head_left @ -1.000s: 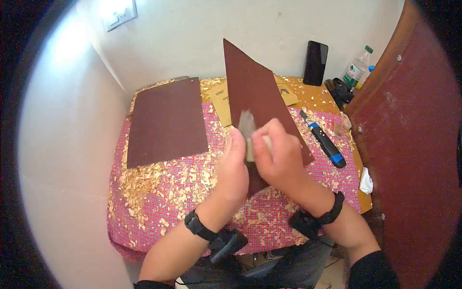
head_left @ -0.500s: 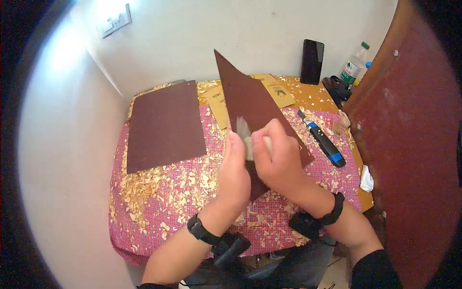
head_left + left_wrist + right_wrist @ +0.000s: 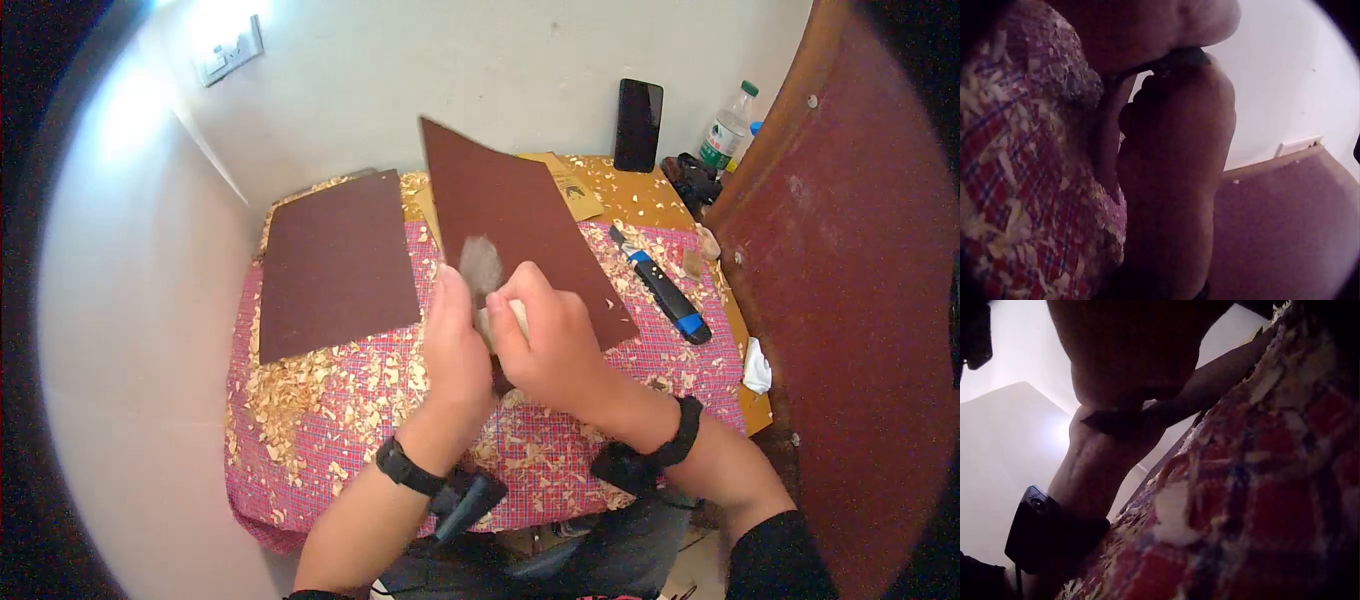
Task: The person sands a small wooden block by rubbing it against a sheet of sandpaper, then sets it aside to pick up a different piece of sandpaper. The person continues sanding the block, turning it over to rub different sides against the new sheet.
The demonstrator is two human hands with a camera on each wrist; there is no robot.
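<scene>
In the head view a brown sheet (image 3: pixel 525 215) stands tilted above the cloth. The left hand (image 3: pixel 457 345) holds its near left edge, thumb pointing up, other fingers hidden. The right hand (image 3: pixel 560 340) pinches a small pale piece (image 3: pixel 518 315) with curled fingers, against the sheet's lower part. Just above the piece a pale grey patch (image 3: pixel 481 262) marks the sheet. Both hands are dark in the wrist views, and the pale piece cannot be made out there.
Another brown sheet (image 3: pixel 335 265) lies flat at left, beside wood shavings (image 3: pixel 290 390) strewn over a checked cloth (image 3: pixel 530 480). To the right are a black and blue cutter (image 3: pixel 667 292), a white crumpled piece (image 3: pixel 757 366), a phone (image 3: pixel 638 126) and a bottle (image 3: pixel 724 132). Walls flank the table.
The tilted sheet and both hands have shifted left in the head view, and the sheet's top corner sits lower. The whole view has also moved slightly. Both grips look the same.
</scene>
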